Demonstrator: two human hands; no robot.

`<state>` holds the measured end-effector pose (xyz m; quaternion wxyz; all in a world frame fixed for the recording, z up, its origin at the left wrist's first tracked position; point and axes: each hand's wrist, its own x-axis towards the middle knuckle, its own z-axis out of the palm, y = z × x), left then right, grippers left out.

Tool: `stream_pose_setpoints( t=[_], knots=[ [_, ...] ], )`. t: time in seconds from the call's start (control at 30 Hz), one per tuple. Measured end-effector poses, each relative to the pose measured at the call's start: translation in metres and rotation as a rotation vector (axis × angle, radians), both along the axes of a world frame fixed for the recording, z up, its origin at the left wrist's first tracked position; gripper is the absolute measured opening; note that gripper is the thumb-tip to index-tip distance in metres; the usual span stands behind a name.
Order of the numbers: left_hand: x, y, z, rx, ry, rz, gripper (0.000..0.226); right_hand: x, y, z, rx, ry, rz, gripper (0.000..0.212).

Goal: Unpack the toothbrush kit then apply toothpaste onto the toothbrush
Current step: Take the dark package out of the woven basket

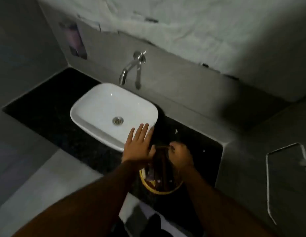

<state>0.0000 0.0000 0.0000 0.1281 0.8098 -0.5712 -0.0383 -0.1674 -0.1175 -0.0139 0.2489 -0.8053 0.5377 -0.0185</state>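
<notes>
A dark brown, flat toothbrush kit packet (160,165) stands on end out of a round yellow woven basket (160,189) on the black counter. My right hand (181,155) is closed around the packet's top right edge. My left hand (139,145) hovers just left of the packet, over the sink's near corner, with its fingers spread flat and nothing in it. The basket holds a few more dark packets, partly hidden by my arms. The picture is dim and blurred, and no toothbrush or toothpaste tube shows.
A white rectangular basin (97,106) sits on the black granite counter (46,113), under a chrome wall tap (130,69). A soap dispenser (74,40) hangs on the left wall. A metal towel ring (284,175) is on the right wall. Grey tiles lie below.
</notes>
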Motion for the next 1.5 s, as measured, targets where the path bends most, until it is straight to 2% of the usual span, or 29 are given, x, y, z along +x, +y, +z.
stream_pose_setpoints(
  t=[0.07,0.13,0.2,0.27,0.37,0.43,0.5,0.6,0.7,0.77,0.97,1.13,1.27,1.43,1.5],
  knots=[
    [-0.014,0.019,-0.031,0.106,0.055,-0.045,0.075,-0.015,0.026,-0.035,0.101,0.026,-0.007,0.042],
    [-0.031,0.045,-0.059,0.126,0.078,-0.058,0.071,-0.035,0.055,-0.061,0.219,-0.15,-0.131,0.051],
    [-0.039,0.058,-0.076,0.137,0.139,-0.049,0.069,-0.04,0.068,-0.081,0.189,-0.257,-0.225,0.068],
    [-0.041,0.065,-0.082,0.119,0.154,-0.035,0.067,-0.039,0.067,-0.096,0.078,-0.145,-0.201,0.079],
    [-0.037,0.071,-0.083,0.13,0.179,0.0,0.065,-0.032,0.061,-0.101,0.215,0.001,-0.243,0.066],
    [-0.033,0.063,-0.077,0.135,0.269,0.077,0.062,-0.03,0.061,-0.096,0.249,-0.049,-0.321,0.045],
    [-0.028,0.047,-0.067,0.147,0.431,0.224,0.061,-0.035,0.066,-0.083,0.23,-0.124,-0.352,0.033],
    [-0.023,0.02,-0.047,0.198,0.701,0.353,0.064,-0.047,0.079,-0.062,0.185,-0.226,-0.187,0.034],
    [-0.021,0.001,-0.028,0.154,0.879,0.323,0.056,-0.052,0.086,-0.054,0.139,-0.273,0.024,0.04],
    [-0.019,-0.007,-0.019,0.07,0.87,0.301,0.049,-0.049,0.086,-0.049,0.103,-0.274,0.051,0.043],
    [0.001,-0.002,0.005,-0.034,0.779,0.233,0.057,-0.051,0.067,-0.031,-0.118,-0.306,0.126,0.038],
    [0.017,0.013,0.025,-0.018,0.649,0.152,0.058,-0.048,0.064,-0.028,-0.231,-0.304,0.151,0.039],
    [0.022,0.023,0.038,0.017,0.474,0.11,0.06,-0.04,0.063,-0.022,-0.273,-0.317,0.164,0.04],
    [0.025,0.025,0.047,-0.046,0.684,0.204,0.063,-0.037,0.065,-0.017,-0.27,-0.324,0.203,0.041],
    [0.022,0.027,0.049,-0.061,0.986,0.287,0.065,-0.037,0.066,-0.013,-0.246,-0.336,0.189,0.04]
  ],
)
